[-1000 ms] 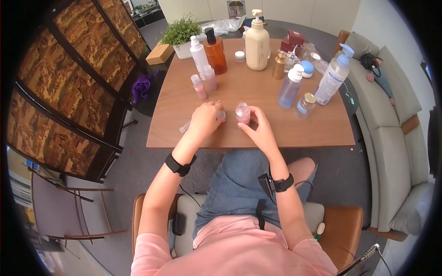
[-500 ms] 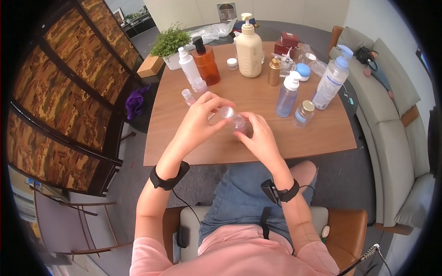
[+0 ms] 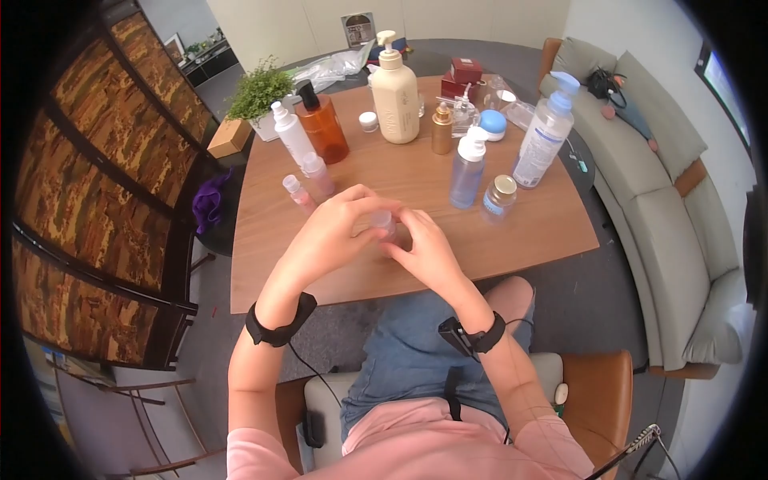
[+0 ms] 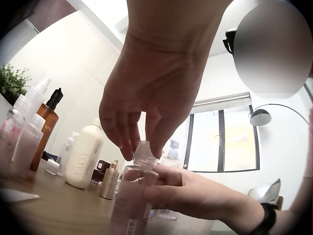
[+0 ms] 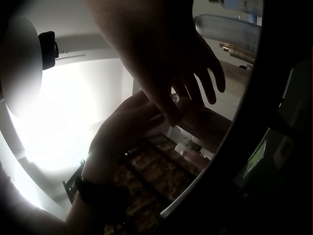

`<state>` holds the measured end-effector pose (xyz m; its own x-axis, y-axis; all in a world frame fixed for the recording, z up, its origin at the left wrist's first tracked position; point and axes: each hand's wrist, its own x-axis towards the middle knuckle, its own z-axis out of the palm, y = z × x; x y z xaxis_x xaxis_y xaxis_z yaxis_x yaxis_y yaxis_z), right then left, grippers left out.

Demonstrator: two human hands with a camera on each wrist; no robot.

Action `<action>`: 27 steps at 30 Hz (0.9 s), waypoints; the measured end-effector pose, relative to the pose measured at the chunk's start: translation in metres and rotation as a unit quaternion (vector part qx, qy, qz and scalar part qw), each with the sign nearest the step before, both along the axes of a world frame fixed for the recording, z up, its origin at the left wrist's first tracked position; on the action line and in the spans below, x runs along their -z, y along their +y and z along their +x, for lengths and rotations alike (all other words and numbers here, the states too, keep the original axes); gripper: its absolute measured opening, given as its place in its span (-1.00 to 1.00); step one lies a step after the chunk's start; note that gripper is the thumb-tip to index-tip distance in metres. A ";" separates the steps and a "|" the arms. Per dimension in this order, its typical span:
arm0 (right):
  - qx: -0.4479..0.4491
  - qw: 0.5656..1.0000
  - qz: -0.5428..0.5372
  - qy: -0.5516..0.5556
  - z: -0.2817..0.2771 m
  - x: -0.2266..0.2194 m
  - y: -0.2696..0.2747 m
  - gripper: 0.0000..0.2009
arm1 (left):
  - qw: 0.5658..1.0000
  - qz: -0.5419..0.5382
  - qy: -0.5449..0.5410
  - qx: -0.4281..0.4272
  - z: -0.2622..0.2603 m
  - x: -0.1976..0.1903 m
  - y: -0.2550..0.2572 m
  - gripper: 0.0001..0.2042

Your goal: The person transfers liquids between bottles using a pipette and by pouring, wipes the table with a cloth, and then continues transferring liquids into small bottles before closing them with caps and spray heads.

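Observation:
My left hand (image 3: 332, 234) pinches a clear cap (image 4: 145, 150) between thumb and fingers, at the mouth of a translucent pink bottle (image 4: 131, 196). Around that bottle's upper side curl the thumb and fingers of my right hand (image 3: 428, 250), seen also in the left wrist view (image 4: 195, 194). In the head view both hands meet above the front of the table and partly cover the cap and bottle. The right wrist view is dark, with the bottle (image 5: 205, 125) below my right hand (image 5: 166, 61).
Two small pink bottles (image 3: 298, 193) (image 3: 318, 174) stand left of the hands. Behind are a white bottle (image 3: 293, 136), an amber bottle (image 3: 325, 132) and a cream pump bottle (image 3: 397, 104). On the right are a blue pump bottle (image 3: 467, 178), a gold-lidded jar (image 3: 498, 200) and a large clear pump bottle (image 3: 544, 144).
My left hand has lifted the clear cap from low over the table and brought it rightward to the mouth of the pink bottle. My right hand keeps its grip. The head view has shifted.

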<state>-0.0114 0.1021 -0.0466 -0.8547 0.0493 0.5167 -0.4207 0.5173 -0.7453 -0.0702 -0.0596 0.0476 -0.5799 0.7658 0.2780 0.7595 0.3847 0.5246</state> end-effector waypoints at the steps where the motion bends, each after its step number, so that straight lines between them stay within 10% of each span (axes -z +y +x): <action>1: 0.000 1.000 -0.011 0.005 -0.001 0.002 -0.001 -0.58 | 1.000 0.001 -0.015 -0.001 0.002 -0.005 0.002 -0.64; 12: 0.028 0.999 -0.026 0.033 0.002 0.002 -0.006 -0.59 | 0.997 0.045 -0.059 0.031 0.002 0.003 0.011 -0.48; 17: 0.021 0.999 -0.029 0.012 0.003 0.000 -0.005 -0.60 | 0.991 -0.036 -0.012 -0.126 0.011 -0.010 0.016 -0.41; 27: 0.030 0.999 -0.039 -0.006 0.005 0.003 -0.006 -0.56 | 0.997 0.074 0.012 0.036 0.006 -0.003 0.014 -0.37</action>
